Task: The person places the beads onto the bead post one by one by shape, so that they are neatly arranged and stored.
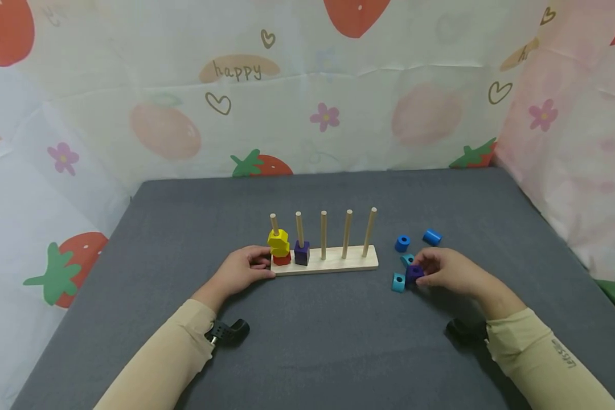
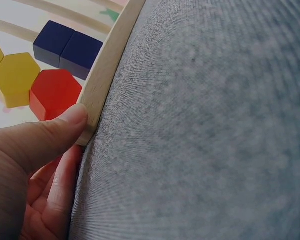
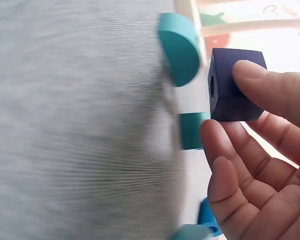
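Observation:
Between its thumb and fingers, my right hand [image 1: 448, 273] pinches a purple cube [image 3: 237, 85] with a hole through it, held at the right of a wooden peg board [image 1: 348, 263]. My left hand [image 1: 242, 266] grips the board's left end, its thumb [image 2: 45, 135] along the edge. The board carries five upright pegs in a row. On the leftmost peg a red hexagonal block [image 2: 56, 94] sits under yellow hexagonal blocks [image 1: 278, 242]. Purple cubes [image 1: 301, 253] are stacked on the second peg. The other three pegs are bare.
Teal blocks [image 1: 398, 282] lie close beside my right hand, one with a rounded side [image 3: 182, 50]. Behind them on the dark grey cloth [image 1: 328, 341] are a standing blue cylinder [image 1: 402, 244] and another blue cylinder [image 1: 433, 237] on its side. A printed curtain [image 1: 364, 148] borders the table's back.

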Motion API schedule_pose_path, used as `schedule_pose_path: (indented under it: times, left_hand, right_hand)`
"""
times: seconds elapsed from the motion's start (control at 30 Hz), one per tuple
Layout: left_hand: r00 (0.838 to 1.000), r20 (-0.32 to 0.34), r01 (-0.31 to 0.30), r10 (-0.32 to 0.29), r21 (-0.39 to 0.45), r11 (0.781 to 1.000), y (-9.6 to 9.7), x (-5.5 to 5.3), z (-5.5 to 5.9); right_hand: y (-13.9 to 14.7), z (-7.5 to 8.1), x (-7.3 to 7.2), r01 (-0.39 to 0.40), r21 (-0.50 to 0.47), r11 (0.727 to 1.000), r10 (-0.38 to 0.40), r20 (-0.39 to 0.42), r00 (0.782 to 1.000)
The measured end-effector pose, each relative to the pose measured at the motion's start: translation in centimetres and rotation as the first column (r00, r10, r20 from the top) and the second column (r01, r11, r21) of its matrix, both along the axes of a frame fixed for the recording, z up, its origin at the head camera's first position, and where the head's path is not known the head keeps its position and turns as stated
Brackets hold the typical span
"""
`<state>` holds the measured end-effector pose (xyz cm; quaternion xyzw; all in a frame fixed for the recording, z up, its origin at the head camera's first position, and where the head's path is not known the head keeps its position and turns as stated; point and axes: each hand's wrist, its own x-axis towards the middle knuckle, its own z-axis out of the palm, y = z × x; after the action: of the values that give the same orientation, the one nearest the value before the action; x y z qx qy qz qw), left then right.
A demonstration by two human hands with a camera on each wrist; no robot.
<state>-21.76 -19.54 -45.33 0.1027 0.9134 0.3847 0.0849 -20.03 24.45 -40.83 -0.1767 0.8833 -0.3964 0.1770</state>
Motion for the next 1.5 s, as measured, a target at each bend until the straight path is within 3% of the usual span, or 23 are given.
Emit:
schedule_pose_path:
  times: [0.43, 0.77, 0.97, 1.23, 1.5]
  left_hand:
    - [1.0, 0.002, 0.003, -0.003, 0.006, 1.0, 0.0, 0.0, -0.1]
    - [1.0, 0.016, -0.003, 0.003, 0.007, 1.0, 0.0, -0.1, -0.1]
    - [1.0, 0.01, -0.011, 0.011, -0.006, 1.0, 0.0, -0.1, -0.3]
    - [1.0, 0.016, -0.014, 0.014, -0.007, 1.0, 0.0, -0.2, -0.3]
    - [0.999, 0.029, -0.014, 0.014, 0.004, 1.0, -0.1, -0.2, -0.2]
  right_hand:
    - [-0.9, 3.9, -1.3, 0.07, -0.034, 0.997, -0.073, -0.079, 0.994]
    - [-3.9, 8.0, -2.3, 0.112, -0.056, 0.992, -0.12, -0.172, 0.978]
    - [-6.1, 9.7, -2.8, 0.089, -0.095, 0.992, -0.108, -0.217, 0.97]
    - [-7.8, 11.2, -3.2, 0.087, -0.142, 0.986, -0.119, -0.24, 0.963]
    - [-10.1, 11.5, -3.6, 0.002, -0.254, 0.967, -0.061, -0.221, 0.973]
